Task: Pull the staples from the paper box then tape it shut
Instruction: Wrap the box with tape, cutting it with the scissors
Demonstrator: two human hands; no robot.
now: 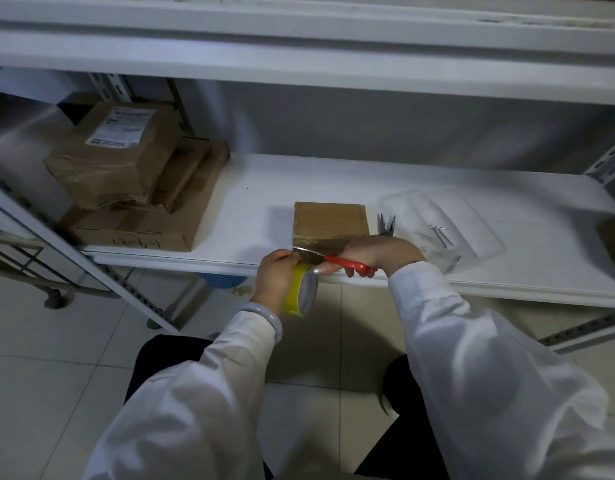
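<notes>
Head view: small brown cardboard box [328, 221] sits at shelf front, 12 o'clock of hands; left hand [277, 277] grips yellow tape roll [302, 289]; right hand [379, 255] clasps red-handled scissors [337, 261]; keep strip taut, cut close to box edge, then press end flat.

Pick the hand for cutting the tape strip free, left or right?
Right. The right hand already grips the red-handled scissors at the strip stretched from the small brown cardboard box. The left hand is occupied holding the yellow tape roll taut.
</notes>
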